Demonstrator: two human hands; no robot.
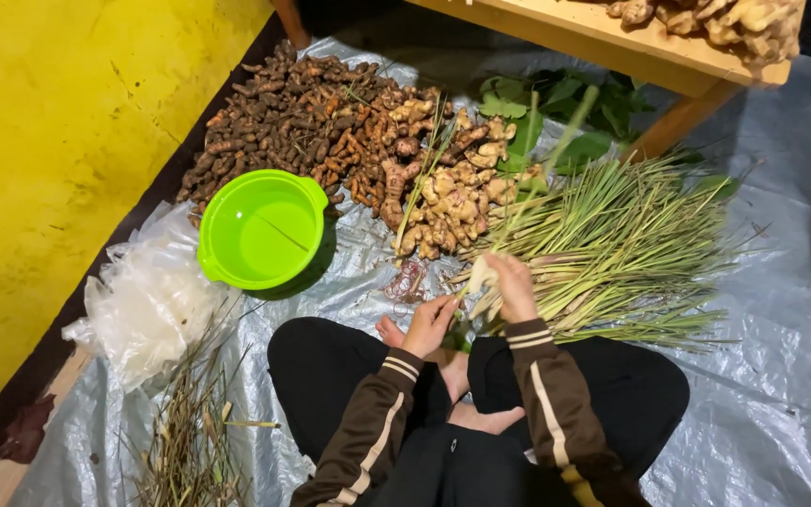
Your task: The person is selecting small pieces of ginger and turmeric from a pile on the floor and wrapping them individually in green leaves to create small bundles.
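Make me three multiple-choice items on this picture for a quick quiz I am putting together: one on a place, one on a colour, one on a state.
1. Where does the basin sit?
A. on the wooden table
B. on the plastic sheet, beside the dark roots
C. on the person's lap

2. What colour is the basin?
A. bright green
B. red
C. white

3. What is the right hand doing?
A. lying flat on the sheet
B. gripping lemongrass stalks
C. resting inside the basin

Answers:
1 B: it stands on the plastic sheet, next to the dark roots.
2 A: its rim and inside are bright green.
3 B: its fingers close round pale ends of lemongrass stalks, with the left hand close by.
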